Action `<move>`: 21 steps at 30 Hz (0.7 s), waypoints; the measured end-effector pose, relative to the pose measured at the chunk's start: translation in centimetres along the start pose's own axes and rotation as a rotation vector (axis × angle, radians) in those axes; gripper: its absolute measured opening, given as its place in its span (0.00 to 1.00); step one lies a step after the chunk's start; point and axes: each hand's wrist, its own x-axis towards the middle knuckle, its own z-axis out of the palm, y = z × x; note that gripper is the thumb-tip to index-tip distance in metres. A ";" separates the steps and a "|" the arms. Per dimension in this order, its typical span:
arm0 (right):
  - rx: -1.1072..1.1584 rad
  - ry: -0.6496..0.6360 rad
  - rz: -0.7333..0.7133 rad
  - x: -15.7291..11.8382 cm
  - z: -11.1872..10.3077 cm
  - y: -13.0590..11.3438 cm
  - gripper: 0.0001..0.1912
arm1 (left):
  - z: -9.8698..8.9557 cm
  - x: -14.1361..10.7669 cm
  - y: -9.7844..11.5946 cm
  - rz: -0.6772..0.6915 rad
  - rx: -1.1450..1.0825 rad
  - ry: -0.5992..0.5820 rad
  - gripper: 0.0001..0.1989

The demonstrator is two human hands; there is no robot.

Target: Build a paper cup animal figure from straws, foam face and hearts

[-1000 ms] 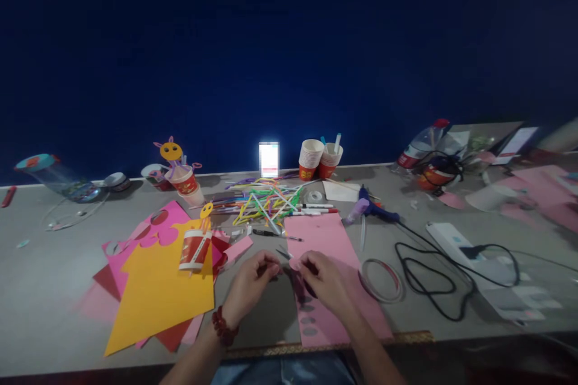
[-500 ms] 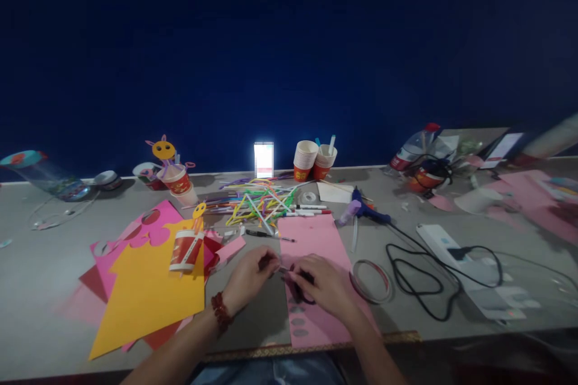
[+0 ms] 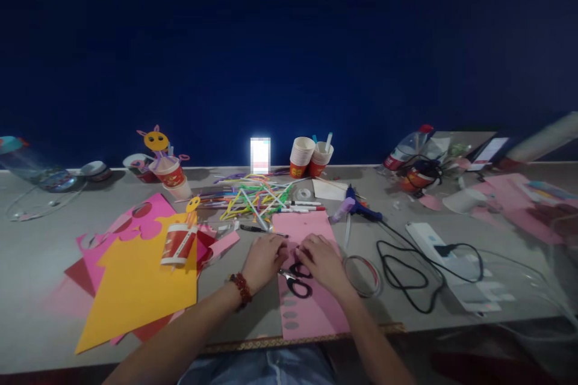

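Scissors (image 3: 295, 284) with dark handles lie on a pink sheet (image 3: 316, 313) that has a column of oval marks at its lower left. Just above the scissors my left hand (image 3: 266, 261) is at the sheet's left edge, fingers curled. My right hand (image 3: 323, 261) rests over the sheet, its fingers bent down beside the scissors' upper handle loop. Whether either hand pinches something small is hidden. A black pen (image 3: 262, 230) lies behind my left hand.
Colored sheets (image 3: 149, 289) and a decorated red cup (image 3: 179, 245) stand left. Pipe cleaners (image 3: 257, 198) and stacked cups (image 3: 301, 157) are behind. On the right are a tape roll (image 3: 362, 277), a blue glue gun (image 3: 361, 207), a black cable and a power strip (image 3: 445, 258).
The scissors have left my right hand and now lie on the pink sheet. Both hands have moved slightly up and toward the sheet. The view has shifted a little.
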 end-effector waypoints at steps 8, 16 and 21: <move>-0.057 0.017 0.028 0.2 0.1 -0.4 0.03 | -0.5 -0.3 0.0 0.005 0.137 -0.026 0.10; -0.118 0.069 0.044 4.0 -1.2 0.4 0.07 | -0.6 -0.9 0.2 0.031 0.152 -0.025 0.09; -0.176 0.068 0.048 8.7 -1.1 0.6 0.07 | -0.4 -1.0 0.0 0.043 0.137 -0.021 0.08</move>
